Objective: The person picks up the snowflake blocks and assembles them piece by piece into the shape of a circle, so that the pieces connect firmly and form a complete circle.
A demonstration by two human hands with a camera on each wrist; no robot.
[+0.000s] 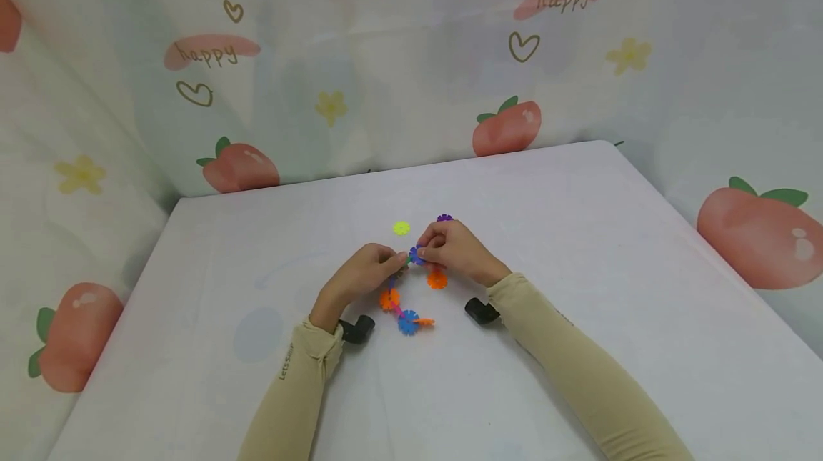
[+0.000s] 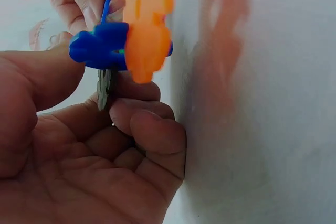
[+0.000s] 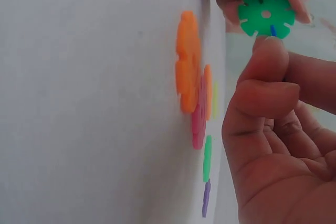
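On the white table, both hands met over a chain of plastic snowflake discs. The left hand had its fingers curled and pinched a grey-green disc between thumb and fingertips; that disc was slotted into a blue disc at the far end of the chain. The right hand came in from the other side, its fingers bent and pinching the same joint. In the right wrist view, a green disc stood edge-on between the fingertips of both hands, with a blue piece set in one of its notches.

Just nearer to the person than the blue disc lay an orange disc beneath the right hand. A second orange disc lay under the left hand, linked to another blue disc nearest the person.

Beyond the blue disc, a yellow-green disc lay loose on the table, and a purple disc showed just past the right hand's knuckles.
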